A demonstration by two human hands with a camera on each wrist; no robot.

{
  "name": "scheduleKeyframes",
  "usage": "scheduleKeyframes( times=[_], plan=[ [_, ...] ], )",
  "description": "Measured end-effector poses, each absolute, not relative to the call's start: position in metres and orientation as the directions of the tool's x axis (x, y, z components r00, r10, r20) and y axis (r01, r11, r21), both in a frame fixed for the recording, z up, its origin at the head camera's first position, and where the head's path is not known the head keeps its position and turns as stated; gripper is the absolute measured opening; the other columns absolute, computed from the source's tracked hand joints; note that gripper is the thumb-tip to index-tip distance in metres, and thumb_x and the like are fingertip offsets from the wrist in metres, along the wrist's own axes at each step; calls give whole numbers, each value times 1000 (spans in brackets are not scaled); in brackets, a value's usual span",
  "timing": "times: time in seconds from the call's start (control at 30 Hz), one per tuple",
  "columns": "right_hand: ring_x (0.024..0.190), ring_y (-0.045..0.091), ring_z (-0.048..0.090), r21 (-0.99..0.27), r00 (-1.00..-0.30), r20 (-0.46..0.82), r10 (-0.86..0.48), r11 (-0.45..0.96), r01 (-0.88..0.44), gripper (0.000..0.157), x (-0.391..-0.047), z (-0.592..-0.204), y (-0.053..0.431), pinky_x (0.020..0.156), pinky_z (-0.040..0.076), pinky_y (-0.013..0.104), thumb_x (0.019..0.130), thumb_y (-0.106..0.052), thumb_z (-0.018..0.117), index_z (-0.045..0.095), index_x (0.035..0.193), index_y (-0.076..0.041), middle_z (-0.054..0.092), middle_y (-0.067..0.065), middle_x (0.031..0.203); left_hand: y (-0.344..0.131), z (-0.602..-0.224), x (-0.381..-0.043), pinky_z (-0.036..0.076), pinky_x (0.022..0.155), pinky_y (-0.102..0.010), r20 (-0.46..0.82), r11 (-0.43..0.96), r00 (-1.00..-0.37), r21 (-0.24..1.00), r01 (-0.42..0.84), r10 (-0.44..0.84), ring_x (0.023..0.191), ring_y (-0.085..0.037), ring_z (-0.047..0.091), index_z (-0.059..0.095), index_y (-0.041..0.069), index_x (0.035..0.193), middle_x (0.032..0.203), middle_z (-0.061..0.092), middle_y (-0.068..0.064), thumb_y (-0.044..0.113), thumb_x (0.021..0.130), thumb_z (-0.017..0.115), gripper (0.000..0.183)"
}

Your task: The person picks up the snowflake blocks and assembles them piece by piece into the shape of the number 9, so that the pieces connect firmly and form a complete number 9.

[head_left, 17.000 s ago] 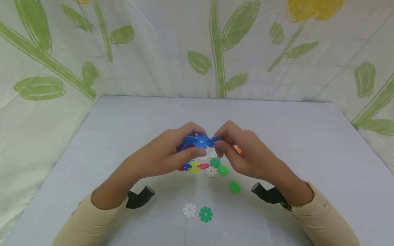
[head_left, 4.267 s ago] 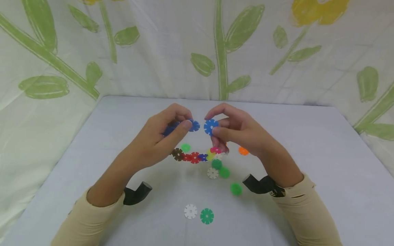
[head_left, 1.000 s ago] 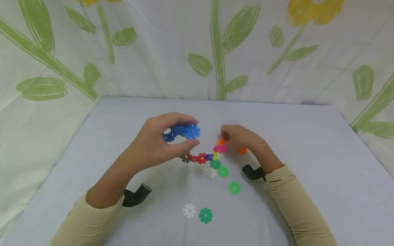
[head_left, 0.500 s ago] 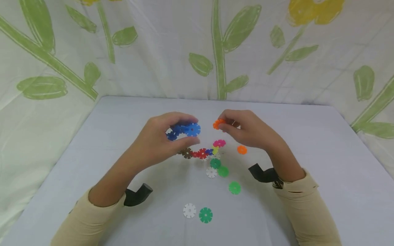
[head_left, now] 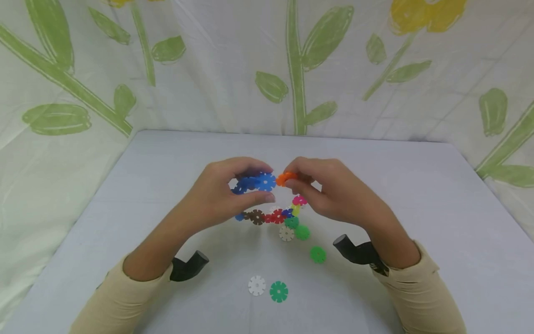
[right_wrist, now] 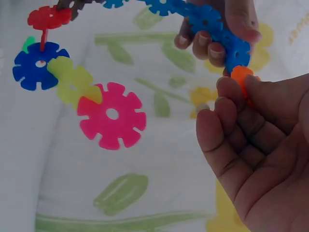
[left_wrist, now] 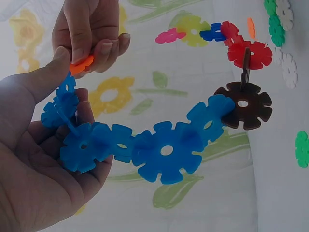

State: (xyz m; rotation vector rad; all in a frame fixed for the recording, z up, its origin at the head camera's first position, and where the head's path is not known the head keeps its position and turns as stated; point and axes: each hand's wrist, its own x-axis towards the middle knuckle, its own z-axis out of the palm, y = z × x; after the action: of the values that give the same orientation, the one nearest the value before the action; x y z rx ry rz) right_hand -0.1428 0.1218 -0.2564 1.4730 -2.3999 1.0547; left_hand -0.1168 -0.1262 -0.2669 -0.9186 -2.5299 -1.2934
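Has brought orange disc (head_left: 286, 179), pinched in right hand (head_left: 335, 192), against chain (left_wrist: 169, 166) gripped in left hand (head_left: 217, 195), apparently for joining.

A small screened-off nook is shown, though whether it is set up in a home, a studio or a lab cannot be told; the pale desk (head_left: 175, 157) is enclosed at the back and on both sides by a creased, hanging white sheet (head_left: 221, 69), patterned with green leaves (head_left: 327, 37) and yellow flowers (head_left: 450, 16); the same pattern is seen in both wrist views. Bright notched discs (head_left: 318, 259) are spread on the desk; black wrist-worn fittings (head_left: 189, 269) are also seen.
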Motion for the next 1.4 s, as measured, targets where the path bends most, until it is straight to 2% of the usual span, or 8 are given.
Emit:
scheduleKeyframes(
  times=[0.23,0.43,0.77,1.07,1.2,1.4],
  plan=[
    [78,2,66,-525,-522,453,-723,257,-811,19,-140,-258,119,71,57,26,89,5,72,65,103,-6,70,-7,87,-126,-269,-118,57,79,-28,403,405,-795,702,586,453,90,-9,65,68,7,120,106,70,3,18,81,86,45],
    [75,1,65,-517,-523,483,-703,253,-818,16,-135,-257,116,67,56,25,89,5,71,66,98,-7,69,-8,84,-126,-267,-114,57,82,-32,367,371,-824,761,533,431,95,-12,66,68,10,121,110,69,3,18,82,86,44],
    [68,4,57,-420,-507,567,-649,302,-856,16,-120,-257,108,62,52,23,86,8,70,64,90,-5,66,-4,79,-125,-264,-108,57,82,-30,359,288,-827,814,504,433,93,-12,68,71,8,118,108,71,3,11,80,86,42],
    [59,6,53,-403,-500,608,-617,304,-864,18,-118,-264,102,54,48,21,85,12,67,60,85,-5,62,-2,72,-125,-263,-109,57,82,-31,301,311,-851,836,453,430,92,-11,68,73,7,117,105,73,4,10,79,86,40],
    [60,6,54,-404,-501,581,-641,307,-862,17,-119,-262,103,56,50,21,86,10,69,61,87,-5,64,-1,73,-125,-262,-111,57,81,-31,282,328,-852,833,446,441,91,-12,68,73,9,117,105,72,5,12,80,86,39],
    [75,3,64,-490,-531,436,-727,303,-818,20,-130,-255,113,72,56,24,87,-1,77,66,102,-6,71,-5,89,-124,-265,-113,58,77,-32,270,342,-844,824,451,464,94,-16,65,69,13,122,111,68,5,19,88,79,37]
  ],
)
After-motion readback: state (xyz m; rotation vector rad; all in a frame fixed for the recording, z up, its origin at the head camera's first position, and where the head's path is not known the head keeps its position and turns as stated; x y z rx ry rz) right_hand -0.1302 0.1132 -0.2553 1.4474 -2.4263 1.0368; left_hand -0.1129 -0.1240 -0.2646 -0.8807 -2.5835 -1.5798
